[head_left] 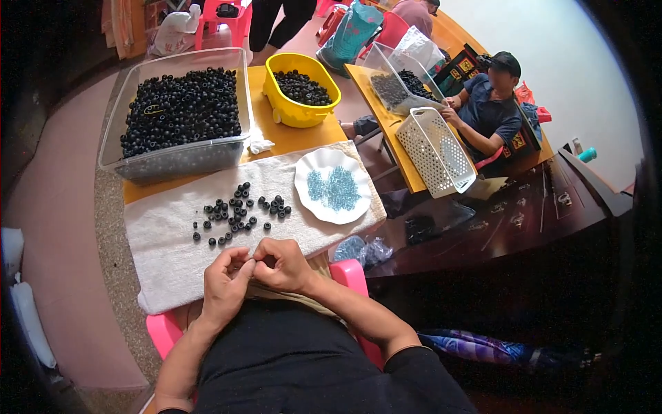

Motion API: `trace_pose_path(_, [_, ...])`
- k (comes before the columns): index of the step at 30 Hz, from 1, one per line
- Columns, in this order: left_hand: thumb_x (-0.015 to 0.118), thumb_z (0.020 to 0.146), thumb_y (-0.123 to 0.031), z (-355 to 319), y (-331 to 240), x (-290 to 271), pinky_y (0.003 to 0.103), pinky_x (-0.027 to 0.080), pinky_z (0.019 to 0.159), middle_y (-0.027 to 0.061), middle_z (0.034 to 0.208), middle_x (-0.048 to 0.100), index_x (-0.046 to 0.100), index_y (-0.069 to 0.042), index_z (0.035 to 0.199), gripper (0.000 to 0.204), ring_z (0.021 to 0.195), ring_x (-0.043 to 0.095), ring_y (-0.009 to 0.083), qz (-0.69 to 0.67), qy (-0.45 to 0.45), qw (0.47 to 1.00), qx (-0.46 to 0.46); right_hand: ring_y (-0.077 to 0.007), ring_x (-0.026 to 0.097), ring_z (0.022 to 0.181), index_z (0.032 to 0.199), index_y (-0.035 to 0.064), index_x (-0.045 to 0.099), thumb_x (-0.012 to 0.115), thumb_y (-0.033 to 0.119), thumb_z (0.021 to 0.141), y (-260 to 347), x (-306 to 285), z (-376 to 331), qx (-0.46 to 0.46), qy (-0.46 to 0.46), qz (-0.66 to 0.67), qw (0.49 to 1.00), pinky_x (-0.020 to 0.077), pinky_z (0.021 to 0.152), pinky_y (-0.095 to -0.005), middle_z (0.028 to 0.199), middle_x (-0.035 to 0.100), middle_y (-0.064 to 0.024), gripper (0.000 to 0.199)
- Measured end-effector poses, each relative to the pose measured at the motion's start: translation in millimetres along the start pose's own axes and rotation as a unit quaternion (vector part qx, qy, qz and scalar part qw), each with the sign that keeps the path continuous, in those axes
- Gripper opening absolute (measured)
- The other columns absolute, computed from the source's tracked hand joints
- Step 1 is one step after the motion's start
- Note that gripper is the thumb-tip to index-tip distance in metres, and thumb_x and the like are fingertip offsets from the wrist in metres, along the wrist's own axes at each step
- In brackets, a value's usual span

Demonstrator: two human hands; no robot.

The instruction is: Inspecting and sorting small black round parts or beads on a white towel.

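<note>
Close to my body, at the near edge of a white towel (165, 238), my left hand (227, 279) and my right hand (281, 265) meet fingertip to fingertip. Both are closed in a pinch; whatever lies between the fingers is too small and covered to name. Just beyond them, a loose group of small round black pieces with holes (238, 212) is scattered over the towel. To the right of these rests a white scalloped plate (304, 161) holding two heaps of tiny light-blue granules (343, 190).
Behind the towel stand a large clear bin (183, 153) and a yellow tub (301, 114), both filled with black pieces. At right, a co-worker (486, 103) sits by a table with a clear bin (392, 96) and a white perforated basket (434, 152). Plastic bags (362, 250) lie beside the plate's corner.
</note>
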State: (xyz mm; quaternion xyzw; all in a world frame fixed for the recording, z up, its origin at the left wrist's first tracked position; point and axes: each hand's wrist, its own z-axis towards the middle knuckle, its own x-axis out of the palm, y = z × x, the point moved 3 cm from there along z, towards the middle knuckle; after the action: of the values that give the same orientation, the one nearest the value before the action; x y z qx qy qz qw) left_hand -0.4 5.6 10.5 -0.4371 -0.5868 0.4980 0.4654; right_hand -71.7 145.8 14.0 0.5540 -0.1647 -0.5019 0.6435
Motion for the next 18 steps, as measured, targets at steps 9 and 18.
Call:
trace_pose_path(9, [0.060,0.091,-0.008,-2,-25,2,0.037,0.051,0.067,0.0192,0.086,0.064,0.063,0.002,0.099,0.013,0.077,0.066,0.0348,0.249,0.037,0.952,0.176,-0.0205,0.051,0.049,0.074,0.0010,0.056,0.068,0.011,0.073,11,-3,-3,-0.018,-0.004,-0.010,1.000,0.0402,0.046,-0.0324,0.061,0.053,-0.0143,0.015])
trace_pose_path(18, [0.058,0.092,-0.010,-4,-25,0,0.042,0.049,0.066,0.0208,0.085,0.062,0.060,0.000,0.095,0.011,0.078,0.063,0.0393,0.248,0.045,0.957,0.146,-0.0097,0.050,0.052,0.075,0.0009,0.055,0.066,0.005,0.077,19,-1,3,-0.046,0.018,0.023,0.999,0.0394,0.047,-0.0256,0.063,0.055,-0.0055,0.012])
